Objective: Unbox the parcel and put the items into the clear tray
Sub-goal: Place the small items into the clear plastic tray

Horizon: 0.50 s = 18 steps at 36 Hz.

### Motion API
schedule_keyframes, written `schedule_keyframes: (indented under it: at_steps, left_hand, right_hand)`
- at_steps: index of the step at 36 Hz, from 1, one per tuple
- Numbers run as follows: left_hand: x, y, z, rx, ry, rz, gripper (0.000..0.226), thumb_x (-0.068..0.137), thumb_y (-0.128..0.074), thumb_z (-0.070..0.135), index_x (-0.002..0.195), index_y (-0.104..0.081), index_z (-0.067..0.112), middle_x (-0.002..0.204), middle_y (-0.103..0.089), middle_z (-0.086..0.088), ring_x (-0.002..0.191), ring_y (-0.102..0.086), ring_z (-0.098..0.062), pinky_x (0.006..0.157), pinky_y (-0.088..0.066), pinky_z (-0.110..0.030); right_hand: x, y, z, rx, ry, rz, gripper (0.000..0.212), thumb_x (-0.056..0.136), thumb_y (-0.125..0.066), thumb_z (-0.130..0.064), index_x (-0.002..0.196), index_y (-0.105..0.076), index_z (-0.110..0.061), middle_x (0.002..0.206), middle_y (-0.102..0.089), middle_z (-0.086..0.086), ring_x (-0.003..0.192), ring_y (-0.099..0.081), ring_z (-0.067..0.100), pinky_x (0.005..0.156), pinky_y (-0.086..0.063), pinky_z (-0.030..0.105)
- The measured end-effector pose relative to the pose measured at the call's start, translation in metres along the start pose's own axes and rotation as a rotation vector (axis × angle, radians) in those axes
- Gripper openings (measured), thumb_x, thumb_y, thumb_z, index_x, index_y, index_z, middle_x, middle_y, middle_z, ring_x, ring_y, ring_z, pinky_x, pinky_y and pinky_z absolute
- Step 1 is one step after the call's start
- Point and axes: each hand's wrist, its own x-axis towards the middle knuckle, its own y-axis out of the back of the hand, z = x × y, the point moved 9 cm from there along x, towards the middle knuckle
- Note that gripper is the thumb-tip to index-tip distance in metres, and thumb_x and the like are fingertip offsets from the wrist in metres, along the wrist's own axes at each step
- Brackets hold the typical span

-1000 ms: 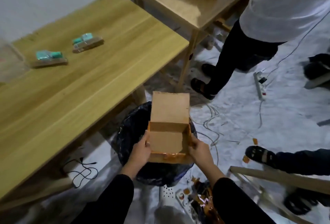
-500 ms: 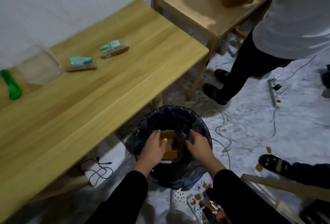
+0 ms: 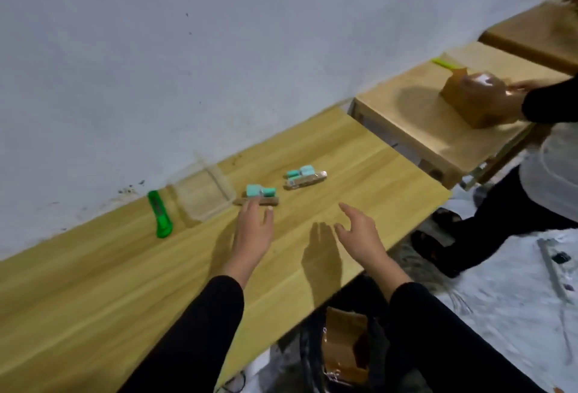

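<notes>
We reach both empty, spread hands over the wooden table (image 3: 93,283): left hand (image 3: 252,233) nearly touching the nearer teal packet (image 3: 260,194), right hand (image 3: 359,233) hovering. Clear tray (image 3: 203,194) sits just left of that packet, beside the wall.

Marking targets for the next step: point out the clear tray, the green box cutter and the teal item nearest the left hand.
clear tray (image 3: 232,195), head view, right rim.
green box cutter (image 3: 160,216), head view, mid-handle.
nearer teal item (image 3: 260,191), head view, teal top.

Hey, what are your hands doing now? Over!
Left hand open, empty, fingers at the nearer teal item pack. Right hand open, empty. Clear plastic tray holds nothing. Green utility knife beside tray, not blocking.
</notes>
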Motion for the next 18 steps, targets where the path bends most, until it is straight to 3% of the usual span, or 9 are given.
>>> schedule_keyframes:
  at_steps: [3, 6, 14, 18]
  left_hand:
    - [0.036, 0.050, -0.044, -0.005, 0.110, 0.211, 0.044, 0.097, -0.043, 0.020, 0.136, -0.040, 0.001, 0.144, -0.038, -0.016, 0.133, -0.037, -0.029, 0.108, -0.029, -0.036]
    - [0.059, 0.079, -0.089, -0.010, 0.251, 0.316, 0.051, 0.097, -0.041, 0.019, 0.143, -0.029, 0.002, 0.150, -0.028, -0.017, 0.138, -0.028, -0.031, 0.113, -0.025, -0.039]
    - [0.099, 0.073, -0.148, -0.067, 0.377, 0.330, 0.059, 0.098, -0.040, 0.021, 0.149, -0.013, 0.005, 0.155, -0.017, -0.017, 0.143, -0.019, -0.031, 0.115, -0.022, -0.039]
    - [0.110, 0.067, -0.156, -0.110, 0.358, 0.362, 0.057, 0.099, -0.037, 0.016, 0.149, -0.012, 0.006, 0.155, -0.016, -0.019, 0.144, -0.015, -0.029, 0.116, -0.017, -0.033]
  right_hand:
    - [0.037, -0.010, -0.023, -0.028, 0.052, -0.007, 0.050, 0.089, -0.054, -0.010, 0.137, -0.040, -0.010, 0.141, -0.046, 0.010, 0.131, -0.041, 0.024, 0.107, -0.033, 0.031]
    - [0.077, -0.022, -0.041, -0.122, 0.131, -0.021, 0.051, 0.086, -0.055, -0.004, 0.135, -0.043, -0.010, 0.139, -0.047, 0.013, 0.128, -0.044, 0.026, 0.104, -0.035, 0.030]
    - [0.164, -0.058, -0.038, -0.409, 0.124, -0.152, 0.059, 0.087, -0.043, 0.004, 0.141, -0.030, -0.016, 0.153, -0.021, 0.011, 0.140, -0.023, 0.027, 0.112, -0.027, 0.038]
    - [0.187, -0.068, -0.034, -0.499, 0.177, -0.205, 0.059, 0.087, -0.049, -0.002, 0.141, -0.032, -0.017, 0.148, -0.029, 0.015, 0.134, -0.032, 0.032, 0.111, -0.030, 0.040]
